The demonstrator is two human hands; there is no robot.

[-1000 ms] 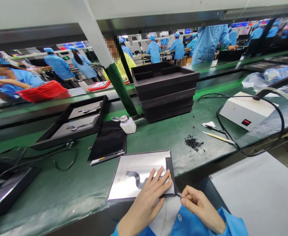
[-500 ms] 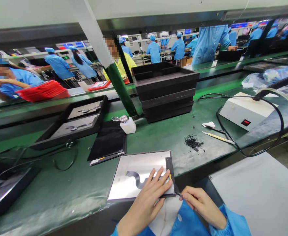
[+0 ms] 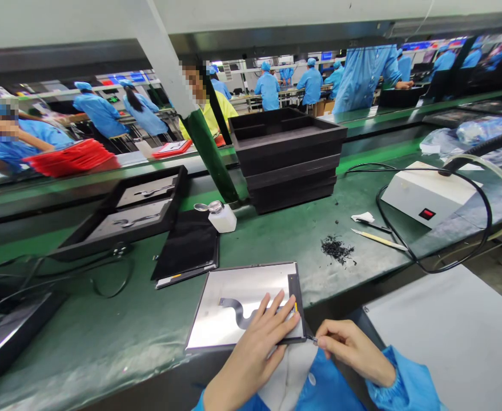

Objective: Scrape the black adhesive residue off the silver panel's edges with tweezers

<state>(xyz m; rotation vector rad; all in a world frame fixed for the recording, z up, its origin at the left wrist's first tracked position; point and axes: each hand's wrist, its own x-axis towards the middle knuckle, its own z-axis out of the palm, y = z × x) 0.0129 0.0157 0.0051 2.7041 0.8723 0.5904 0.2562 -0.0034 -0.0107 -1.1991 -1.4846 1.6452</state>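
Head view: left hand (image 3: 259, 339) lies splayed on panel (image 3: 251, 285), right hand (image 3: 348, 347) pinches thin piece (image 3: 312, 339).

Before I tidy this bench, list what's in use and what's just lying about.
In use: silvery panel under the left hand; ribbon cable on it; small item pinched by the right hand.

Seemingly lying about: white bottle; black scraps; yellow tool; black trays.

left hand (image 3: 260, 338): palm down, splayed | right hand (image 3: 348, 346): pinching
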